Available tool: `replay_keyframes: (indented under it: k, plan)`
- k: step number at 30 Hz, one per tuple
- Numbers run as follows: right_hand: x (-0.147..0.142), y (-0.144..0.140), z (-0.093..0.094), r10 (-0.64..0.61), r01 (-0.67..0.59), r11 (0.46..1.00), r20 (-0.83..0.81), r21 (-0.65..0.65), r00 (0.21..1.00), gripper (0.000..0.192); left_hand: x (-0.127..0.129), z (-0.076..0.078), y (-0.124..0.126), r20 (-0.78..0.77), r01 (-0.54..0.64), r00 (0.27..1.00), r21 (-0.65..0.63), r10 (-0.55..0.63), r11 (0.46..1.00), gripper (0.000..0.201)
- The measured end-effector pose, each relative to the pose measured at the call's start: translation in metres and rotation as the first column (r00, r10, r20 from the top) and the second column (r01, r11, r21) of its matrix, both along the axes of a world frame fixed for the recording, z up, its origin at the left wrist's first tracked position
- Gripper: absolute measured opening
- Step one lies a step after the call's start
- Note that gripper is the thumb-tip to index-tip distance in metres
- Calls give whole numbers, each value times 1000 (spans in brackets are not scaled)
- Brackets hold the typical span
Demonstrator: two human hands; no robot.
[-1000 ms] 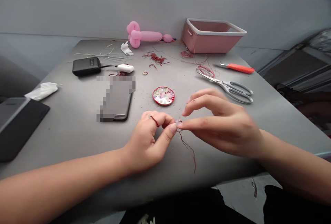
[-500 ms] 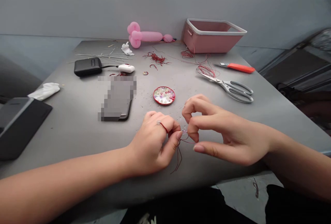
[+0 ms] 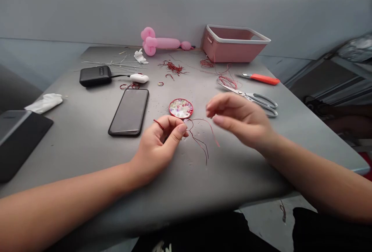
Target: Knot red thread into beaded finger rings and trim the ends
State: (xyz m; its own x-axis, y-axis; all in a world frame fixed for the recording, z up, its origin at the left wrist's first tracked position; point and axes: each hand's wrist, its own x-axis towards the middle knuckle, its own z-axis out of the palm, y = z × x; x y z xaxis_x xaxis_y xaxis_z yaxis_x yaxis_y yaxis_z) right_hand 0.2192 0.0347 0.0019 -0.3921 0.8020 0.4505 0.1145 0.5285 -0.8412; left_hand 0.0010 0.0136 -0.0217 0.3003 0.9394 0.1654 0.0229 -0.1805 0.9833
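The left hand (image 3: 158, 143) rests on the grey table (image 3: 87, 143) with its fingers curled in, thumb and forefinger pinched together on one end of a thin red thread (image 3: 200, 139) — a turn of the same thread is wrapped round the forefinger. From the pinch the thread runs out to the right in loose loops and trails down across the table between the two hands. The right hand (image 3: 241, 122) hovers just above the table to the right of the thread, fingers bent and slightly apart, gripping nothing that can be made out; the upper loop of thread arcs close under its fingertips, though whether it touches them cannot be told.

Just beyond the left hand's fingertips lies a small round red dish of pale beads (image 3: 180, 108). A black phone (image 3: 129, 111) lies flat to the left of the dish. Scissors (image 3: 255, 99) lie behind the right hand, near an orange-handled tool (image 3: 261, 78) — and a pink basket (image 3: 234, 42) stands at the far edge.
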Motion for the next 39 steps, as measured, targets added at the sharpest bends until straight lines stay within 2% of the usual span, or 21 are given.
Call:
replay_keyframes:
  k: [2, 4, 7, 13, 15, 17, 18, 21, 23, 26, 31, 35, 39]
  plan:
    - [-7, -6, -3, 27, -37, 997, 146, 64, 989, 16, 0, -1, -1, -23, 18, 1000, 35, -18, 999, 15]
    - [-12, -10, -4, 14, -45, 989, 212, 141, 977, 12, 0, -3, -3, -56, 54, 997, 93, -49, 994, 13]
    - [-14, -11, -4, 2, -53, 977, 237, 209, 971, 4, 0, -3, -5, -107, 87, 992, 155, -71, 984, 9]
    - [-15, -15, 0, -38, -50, 943, 259, 328, 965, 6, 1, 2, -5, -220, 83, 975, 232, -31, 969, 7]
    - [-16, -19, 3, -11, -53, 969, 256, 240, 967, 6, 0, 3, -5, -251, 101, 967, 246, -37, 964, 7]
    - [-17, -22, 5, 50, -58, 998, 216, 31, 975, 11, 0, 5, -6, -270, 109, 962, 260, -36, 960, 8]
    - [-18, -23, 6, 80, -64, 994, 178, -92, 981, 14, 0, 6, -6, -275, 109, 961, 265, -33, 958, 8]
    - [-20, -23, 6, 134, -114, 919, 26, -378, 991, 20, 0, 8, -7, -285, 104, 958, 255, -28, 961, 9]
    - [-20, -21, 4, 152, -163, 873, -61, -459, 986, 21, 0, 9, -7, -284, 106, 958, 236, -35, 966, 10]
    - [-16, -17, 2, 132, -170, 856, -111, -489, 985, 18, 1, 12, -9, -271, 109, 961, 221, -46, 969, 10]
    - [-6, -11, 4, 21, -78, 906, -139, -416, 990, 12, 0, 17, -12, -203, 122, 975, 138, -93, 983, 11]
    - [-3, -8, 9, -39, -18, 936, -152, -352, 988, 15, 1, 16, -13, -133, 138, 981, -34, -141, 990, 14]
    - [-4, -1, 9, -131, 80, 943, -138, -322, 982, 23, 3, 14, -12, 16, 131, 991, -238, -131, 962, 19]
